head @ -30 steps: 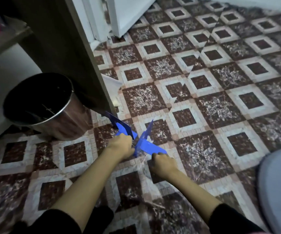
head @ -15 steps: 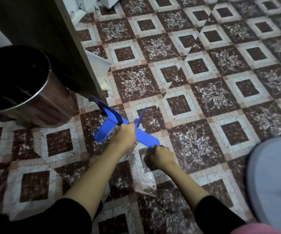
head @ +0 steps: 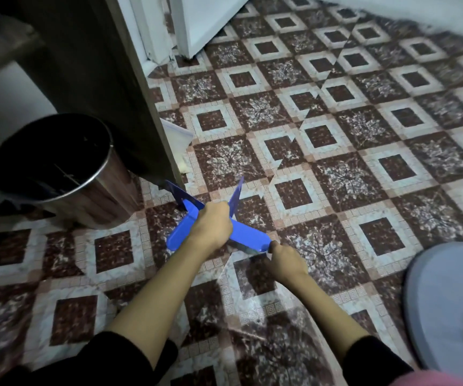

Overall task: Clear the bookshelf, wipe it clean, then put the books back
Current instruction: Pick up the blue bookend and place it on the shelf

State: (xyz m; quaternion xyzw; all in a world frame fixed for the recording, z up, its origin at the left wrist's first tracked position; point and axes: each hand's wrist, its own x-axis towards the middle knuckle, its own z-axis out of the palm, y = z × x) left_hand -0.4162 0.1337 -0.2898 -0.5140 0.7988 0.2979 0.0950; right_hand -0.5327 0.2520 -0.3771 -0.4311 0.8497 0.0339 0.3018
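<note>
Two blue bookends [head: 248, 236] cross low over the floor [head: 364, 162], just by the bottom corner of the bookshelf side panel [head: 99, 79]; no books show. The left hand [head: 211, 227] is curled round them at the crossing, and the right hand [head: 286, 263] pinches the end of one base. That thin hold could slip and drop it onto the tile, or an upright blade could snag the panel or strike the steel bin [head: 85, 196] nearby.

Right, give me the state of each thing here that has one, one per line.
left hand: grips the blue bookends where they cross
right hand: pinches one bookend's flat end
blue bookends: crossed, held in both hands
metal bin: upright, no lid on
white door: seems ajar
</note>
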